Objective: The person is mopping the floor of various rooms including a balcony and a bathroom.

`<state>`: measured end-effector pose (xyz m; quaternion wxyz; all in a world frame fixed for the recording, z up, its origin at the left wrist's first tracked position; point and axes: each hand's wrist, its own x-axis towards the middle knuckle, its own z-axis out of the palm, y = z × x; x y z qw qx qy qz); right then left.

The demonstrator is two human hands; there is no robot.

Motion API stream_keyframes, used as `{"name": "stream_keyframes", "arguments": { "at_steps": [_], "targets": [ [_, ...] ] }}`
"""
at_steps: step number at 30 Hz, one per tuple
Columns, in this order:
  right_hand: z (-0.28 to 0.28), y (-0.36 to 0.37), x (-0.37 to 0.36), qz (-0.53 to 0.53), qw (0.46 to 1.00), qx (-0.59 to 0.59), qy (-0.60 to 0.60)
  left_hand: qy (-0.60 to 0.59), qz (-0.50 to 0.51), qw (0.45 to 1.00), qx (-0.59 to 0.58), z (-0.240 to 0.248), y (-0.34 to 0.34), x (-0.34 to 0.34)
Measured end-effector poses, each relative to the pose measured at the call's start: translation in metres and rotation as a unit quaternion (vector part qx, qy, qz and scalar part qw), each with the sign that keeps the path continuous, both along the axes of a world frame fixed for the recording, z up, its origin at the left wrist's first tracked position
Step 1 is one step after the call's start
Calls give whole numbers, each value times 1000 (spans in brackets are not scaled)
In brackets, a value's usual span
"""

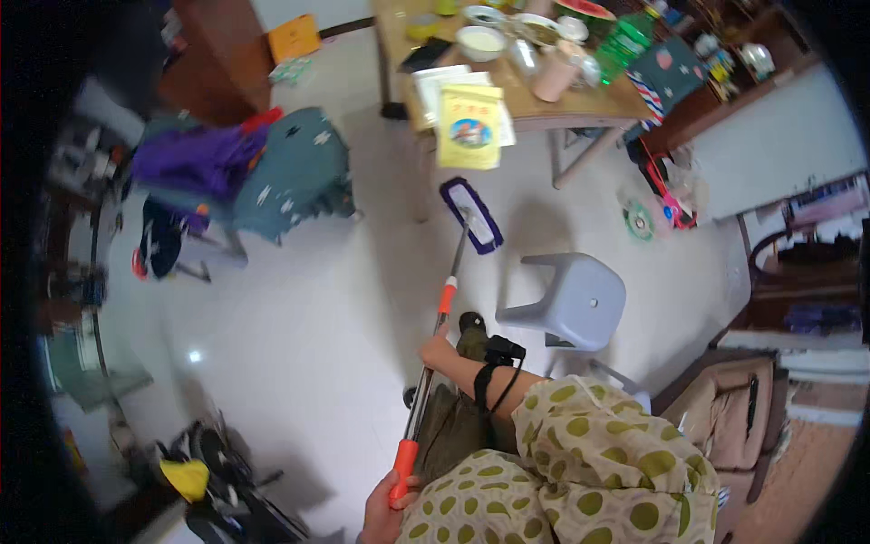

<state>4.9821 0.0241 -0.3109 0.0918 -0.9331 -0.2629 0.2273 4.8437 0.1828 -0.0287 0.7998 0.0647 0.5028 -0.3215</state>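
A flat mop (472,216) with a purple-edged head rests on the pale floor near the table's front legs. Its metal pole with orange sections slants back toward me. My left hand (388,506) is closed round the orange grip at the pole's near end. Farther up, my right hand (438,351) wraps the metal pole just below the upper orange section. A black device is strapped to my right forearm. Beside the mop head, to the right, stands a grey plastic stool (584,302).
Ahead stands a wooden table (535,107) with bowls, a green bottle and a yellow booklet (469,127) over its edge. A cloth-covered seat (294,172) holds purple clothing at left. A small bike-like object (227,480) sits lower left. Toys (671,204) lie by the right wall.
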Motion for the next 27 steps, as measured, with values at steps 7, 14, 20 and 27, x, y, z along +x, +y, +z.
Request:
{"name": "stream_keyframes", "arguments": {
  "at_steps": [7, 14, 20, 27],
  "targets": [
    [-33, 105, -102, 219, 959, -133, 119, -105, -45, 974, 195, 57, 94, -86],
    [111, 208, -138, -405, 789, 123, 445, -210, -138, 904, 347, 97, 182, -149],
    [113, 255, -108, -471, 754, 253, 381, -236, -116, 868, 422, 101, 212, -114],
    [74, 284, 24, -579, 630, 429, 289, -236, -182, 887, 353, 35, 256, 6]
  ]
}}
